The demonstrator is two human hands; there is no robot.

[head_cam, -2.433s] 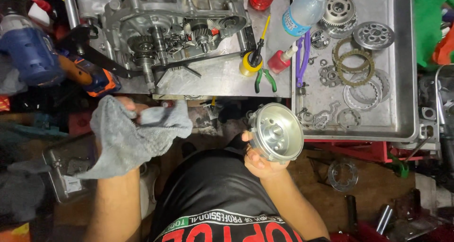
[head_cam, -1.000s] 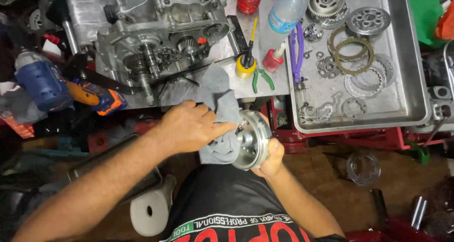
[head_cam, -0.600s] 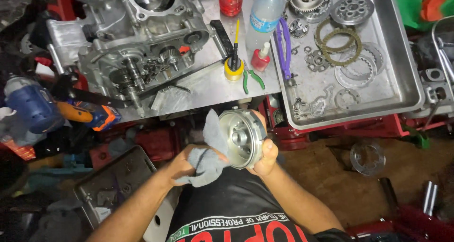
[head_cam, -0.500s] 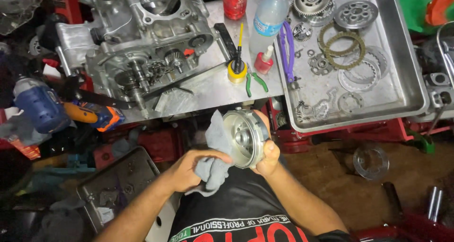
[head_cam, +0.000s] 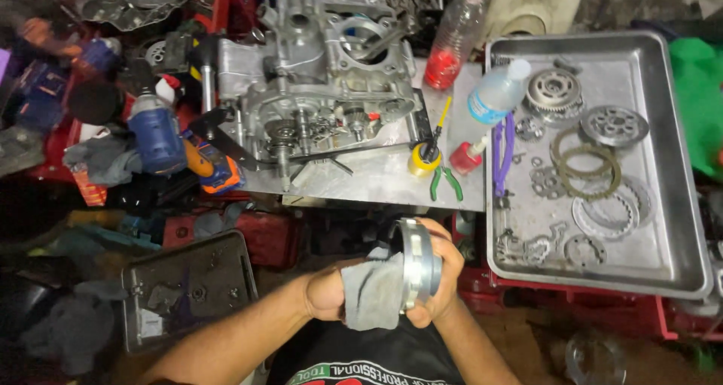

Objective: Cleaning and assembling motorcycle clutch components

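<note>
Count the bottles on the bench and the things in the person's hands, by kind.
Clear plastic bottles: 2
Small red bottle: 1
Round metal part: 1
Grey rag: 1
Total: 5

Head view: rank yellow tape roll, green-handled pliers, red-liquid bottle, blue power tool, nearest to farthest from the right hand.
From the right hand:
1. green-handled pliers, on the plate just above the hand.
2. yellow tape roll, slightly farther up, beside the pliers; these two are nearly tied.
3. red-liquid bottle, at the far edge.
4. blue power tool, far left.
</note>
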